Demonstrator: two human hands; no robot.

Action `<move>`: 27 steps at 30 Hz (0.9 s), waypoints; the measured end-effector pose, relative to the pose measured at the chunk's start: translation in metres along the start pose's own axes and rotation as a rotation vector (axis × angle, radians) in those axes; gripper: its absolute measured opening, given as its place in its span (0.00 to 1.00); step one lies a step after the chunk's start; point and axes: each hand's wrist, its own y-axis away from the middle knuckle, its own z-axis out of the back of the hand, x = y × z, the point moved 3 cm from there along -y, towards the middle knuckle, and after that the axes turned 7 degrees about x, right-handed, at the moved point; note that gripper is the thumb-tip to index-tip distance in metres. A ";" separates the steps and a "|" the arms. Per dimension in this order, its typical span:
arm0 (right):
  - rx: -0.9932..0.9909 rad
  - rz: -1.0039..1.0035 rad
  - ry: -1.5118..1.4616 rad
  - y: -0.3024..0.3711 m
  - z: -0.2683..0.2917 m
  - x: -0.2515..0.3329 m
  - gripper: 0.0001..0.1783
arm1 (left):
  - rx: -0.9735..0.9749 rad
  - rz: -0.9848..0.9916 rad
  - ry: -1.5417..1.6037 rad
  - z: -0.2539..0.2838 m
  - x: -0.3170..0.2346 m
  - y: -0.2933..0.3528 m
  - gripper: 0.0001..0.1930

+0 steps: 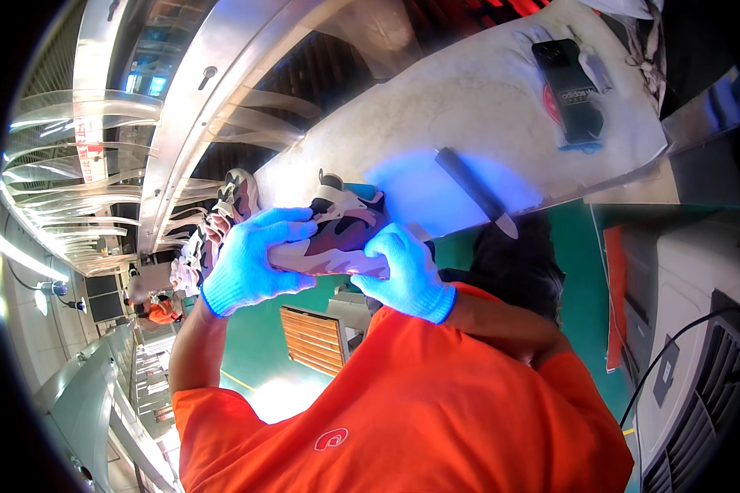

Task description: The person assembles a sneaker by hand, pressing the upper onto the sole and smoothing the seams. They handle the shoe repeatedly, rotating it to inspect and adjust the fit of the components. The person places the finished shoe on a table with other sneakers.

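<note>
A: Item one, far left?
B: More shoes (222, 222) lined up beside a metal conveyor frame (214, 74).
A: Next?
B: Left hand (251, 259), blue glove, fingers curled round the heel end of a grey, white and maroon shoe (341, 234). Right hand (403, 275), same glove, closed on its other end. The shoe is held just off the near edge of the white bench (485, 107).
A: On the bench?
B: Dark knife (477, 191), then a black phone (569, 86).
A: Progress?
B: Shoe looks fully assembled; handling seems midway, not set down.
</note>
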 end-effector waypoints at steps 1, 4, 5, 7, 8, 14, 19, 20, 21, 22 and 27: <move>0.002 0.010 -0.001 -0.002 0.000 -0.001 0.27 | 0.007 -0.003 -0.008 0.001 0.001 0.000 0.39; -0.025 0.013 0.002 -0.004 -0.002 -0.001 0.28 | 0.016 -0.017 0.034 0.003 0.003 -0.002 0.38; -0.017 0.022 -0.009 -0.005 -0.004 -0.001 0.27 | 0.011 -0.005 0.045 0.002 0.005 -0.002 0.37; -0.005 0.039 -0.017 -0.008 -0.002 -0.002 0.27 | 0.010 -0.033 0.010 0.003 0.007 -0.004 0.37; -0.003 0.023 -0.004 -0.009 -0.001 -0.002 0.27 | 0.010 -0.047 -0.008 0.003 0.008 -0.005 0.37; 0.078 -0.064 0.019 -0.016 -0.001 -0.005 0.38 | 0.008 -0.036 0.045 0.000 0.019 -0.002 0.37; 0.162 -0.210 -0.064 -0.025 -0.006 -0.005 0.62 | 0.010 0.093 0.271 -0.007 0.043 0.002 0.48; 0.168 -0.212 -0.047 -0.025 -0.007 -0.005 0.62 | 0.002 0.168 0.351 -0.009 0.049 0.003 0.51; 0.180 -0.213 -0.026 -0.026 -0.010 -0.005 0.63 | 0.141 0.291 0.318 -0.009 0.049 0.000 0.57; 0.189 -0.214 -0.008 -0.027 -0.012 -0.004 0.63 | 0.212 0.351 0.301 -0.006 0.045 -0.006 0.56; 0.187 -0.191 0.073 -0.028 -0.019 -0.005 0.64 | 0.476 0.582 0.177 -0.001 0.018 -0.048 0.52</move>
